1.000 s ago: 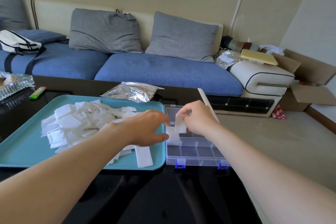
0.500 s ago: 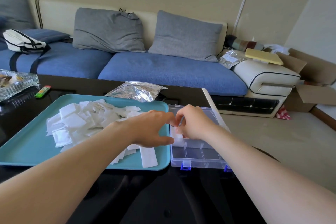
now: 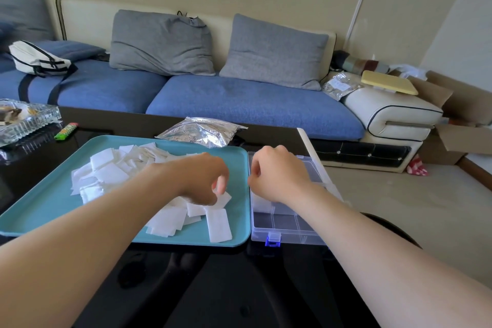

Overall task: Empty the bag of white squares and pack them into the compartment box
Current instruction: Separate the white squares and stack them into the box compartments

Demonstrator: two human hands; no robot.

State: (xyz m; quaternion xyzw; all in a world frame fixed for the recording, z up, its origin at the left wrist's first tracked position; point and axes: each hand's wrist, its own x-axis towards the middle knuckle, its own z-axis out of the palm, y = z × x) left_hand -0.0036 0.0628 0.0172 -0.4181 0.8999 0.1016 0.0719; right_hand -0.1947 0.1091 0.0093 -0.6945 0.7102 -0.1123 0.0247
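Since half a second ago the hands have parted. They were together at the box's left edge; now the left hand [image 3: 202, 178] has gone back over the tray, and the right hand [image 3: 279, 176] stays above the box.

Nearest on the black table [image 3: 239, 287] is the front wall of the clear compartment box [image 3: 290, 239], whose near cells look empty. The teal tray [image 3: 40, 210] lies just beside it at its 9 o'clock. At the tray's 3 o'clock side the left hand's fingers curl down and pinch a loose square [image 3: 223, 198] at the near-right edge of the pile. The right hand's fingers are tucked under, and I cannot tell whether they hold anything. Beneath it, a few packed squares [image 3: 259, 204] sit in a left-hand cell.

The heap of white squares [image 3: 111, 176] spreads toward the tray's 10 o'clock. Beyond the tray at 12 o'clock the foil bag [image 3: 202, 132] lies flat and looks emptied.

By my reading the emptying is done and the packing has barely begun. The next move calls for lifting that one square clear of its overlapping neighbours, carrying it toward 3 o'clock and laying it flat on the stack. Pieces this thin may cling together in twos.
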